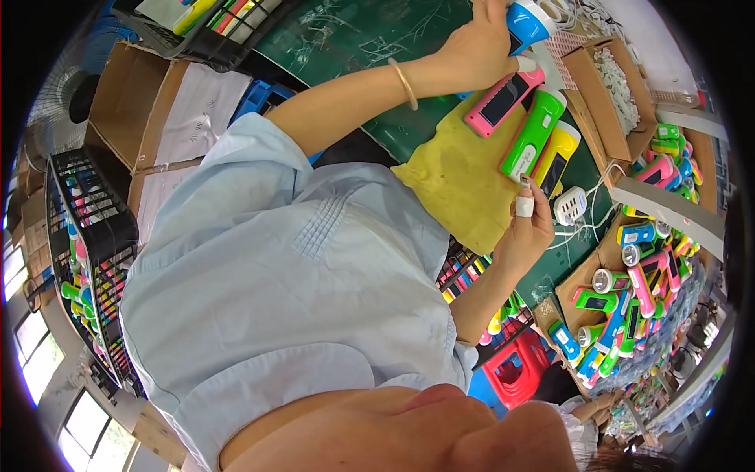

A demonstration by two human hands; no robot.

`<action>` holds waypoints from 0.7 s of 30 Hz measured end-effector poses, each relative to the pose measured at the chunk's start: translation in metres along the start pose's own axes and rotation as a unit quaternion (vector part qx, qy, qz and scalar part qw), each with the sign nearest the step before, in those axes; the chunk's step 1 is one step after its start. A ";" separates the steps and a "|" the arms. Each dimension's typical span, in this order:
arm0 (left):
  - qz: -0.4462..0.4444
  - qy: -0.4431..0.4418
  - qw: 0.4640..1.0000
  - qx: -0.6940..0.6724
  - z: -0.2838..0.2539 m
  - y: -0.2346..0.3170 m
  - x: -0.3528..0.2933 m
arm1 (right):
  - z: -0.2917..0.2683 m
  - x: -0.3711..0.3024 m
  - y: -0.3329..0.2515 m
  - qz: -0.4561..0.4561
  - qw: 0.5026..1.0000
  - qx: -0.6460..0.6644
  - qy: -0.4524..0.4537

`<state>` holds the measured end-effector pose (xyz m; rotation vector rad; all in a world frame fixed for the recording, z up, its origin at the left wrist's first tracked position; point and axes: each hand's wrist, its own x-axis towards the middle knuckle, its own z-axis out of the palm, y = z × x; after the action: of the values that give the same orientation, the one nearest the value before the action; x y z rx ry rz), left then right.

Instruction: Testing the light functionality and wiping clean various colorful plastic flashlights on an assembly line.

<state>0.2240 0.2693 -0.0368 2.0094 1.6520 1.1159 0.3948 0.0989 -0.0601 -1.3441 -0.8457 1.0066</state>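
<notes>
My left hand point(481, 49), with a bangle on the wrist, reaches over the green table and is closed around a blue flashlight point(528, 25) with a white rim and dark panel. Beside it, on a yellow cloth point(452, 169), lie a pink flashlight point(497, 104), a green flashlight point(535, 134) and a yellow flashlight point(557, 156). My right hand point(528, 228) hovers by the tail end of the green one. White tape wraps one of its fingers, and the fingertips are pinched together. Whatever is in that pinch is too small to make out.
A white multi-port charger point(571, 206) with cables sits right of the yellow flashlight. Cardboard boxes hold small white parts point(615, 90) and many colourful flashlights point(621, 303). Black crates point(102, 212) stand at left, near an open carton point(126, 102). A red stool point(519, 370) stands lower right.
</notes>
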 end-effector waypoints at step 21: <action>-0.063 -0.230 0.706 -0.667 -0.028 0.033 -0.051 | 0.035 -0.011 -0.062 -0.279 0.850 -0.348 -0.280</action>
<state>0.2245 0.2055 -0.0152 0.9795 0.3424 1.0730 0.3637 0.1039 0.0049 -1.2459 -2.0644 0.6270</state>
